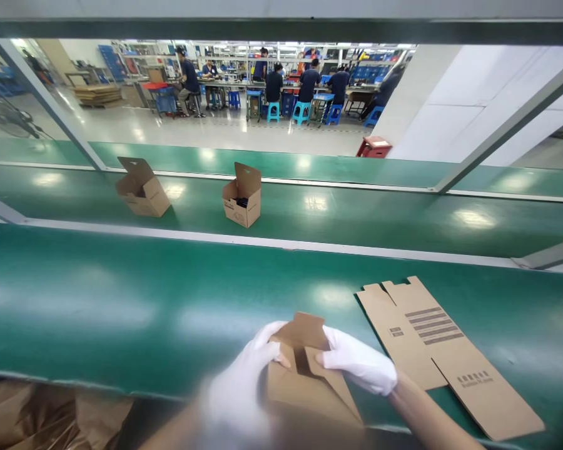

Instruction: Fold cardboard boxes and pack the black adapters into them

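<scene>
A brown cardboard box [304,390], partly folded, is held between my two white-gloved hands at the near edge of the green work surface. Around its left side wraps my left hand [246,381], the thumb on a flap by the dark gap at the box's end. My right hand [356,357] grips the opposite side, its thumb pressing on the other small flap. A longer flap stands up at the far side of the gap. The box's lower part is blurred. To the right lies a flat, unfolded carton [450,356] with printed dark stripes.
Beyond a white rail [281,244], two open cardboard boxes [143,194] stand on a green belt [356,215]; the right one holds something dark. Metal posts [511,125] slant up at both sides. Crumpled brown paper [42,415] fills the lower left. Several people sit at distant benches.
</scene>
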`<state>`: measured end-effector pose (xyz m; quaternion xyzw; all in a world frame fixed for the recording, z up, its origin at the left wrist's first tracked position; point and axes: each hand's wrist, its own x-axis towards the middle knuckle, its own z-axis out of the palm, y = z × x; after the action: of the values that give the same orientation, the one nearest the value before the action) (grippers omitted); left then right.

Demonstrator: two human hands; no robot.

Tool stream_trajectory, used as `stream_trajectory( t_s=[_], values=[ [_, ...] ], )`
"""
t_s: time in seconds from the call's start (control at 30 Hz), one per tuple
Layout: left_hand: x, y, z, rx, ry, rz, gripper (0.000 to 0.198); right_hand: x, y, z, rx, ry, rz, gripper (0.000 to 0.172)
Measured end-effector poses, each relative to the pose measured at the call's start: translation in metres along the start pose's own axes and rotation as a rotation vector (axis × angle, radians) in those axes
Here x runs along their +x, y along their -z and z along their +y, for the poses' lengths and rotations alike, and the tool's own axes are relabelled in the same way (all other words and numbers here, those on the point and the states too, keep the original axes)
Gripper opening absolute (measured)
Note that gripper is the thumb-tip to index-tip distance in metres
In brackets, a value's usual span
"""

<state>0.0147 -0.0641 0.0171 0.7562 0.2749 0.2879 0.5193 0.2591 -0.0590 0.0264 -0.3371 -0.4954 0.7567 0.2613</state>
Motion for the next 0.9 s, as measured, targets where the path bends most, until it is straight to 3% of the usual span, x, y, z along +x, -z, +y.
stream_trajectory(
  t_s=[0.1,0.2,0.37,0.47,0.6,0.77,0.83,0.9],
  values=[
    [0.002,-0.002,-0.001,-0.088,-0.052,0.0,0.063,-0.006,0.022,-0.003,-0.013,-0.017,-0.193,0.079],
    [0.003,-0.002,-0.006,-0.063,-0.129,-0.004,0.059,-0.001,0.027,-0.015,-0.285,-0.104,-0.241,0.083],
    [0.002,0.0,-0.005,-0.008,-0.187,-0.025,0.054,0.022,-0.003,-0.049,-0.975,-0.228,-0.212,0.045],
    [-0.001,0.001,-0.003,0.002,-0.164,-0.021,0.057,0.032,-0.025,-0.059,-1.127,-0.307,-0.217,0.042],
    [-0.001,-0.002,-0.006,0.025,-0.09,-0.035,0.065,0.036,-0.042,-0.052,-1.415,-0.348,-0.07,0.041],
    [0.005,0.007,-0.013,0.009,-0.22,0.014,0.081,0.026,-0.029,-0.051,-1.459,-0.205,-0.001,0.033],
    [0.009,0.02,-0.017,-0.042,-0.167,0.102,0.08,0.015,-0.022,-0.06,-1.541,-0.001,0.147,0.035],
    [0.015,0.037,-0.021,-0.134,-0.082,0.275,0.072,0.001,-0.023,-0.07,-1.668,0.302,0.348,0.042]
  ],
)
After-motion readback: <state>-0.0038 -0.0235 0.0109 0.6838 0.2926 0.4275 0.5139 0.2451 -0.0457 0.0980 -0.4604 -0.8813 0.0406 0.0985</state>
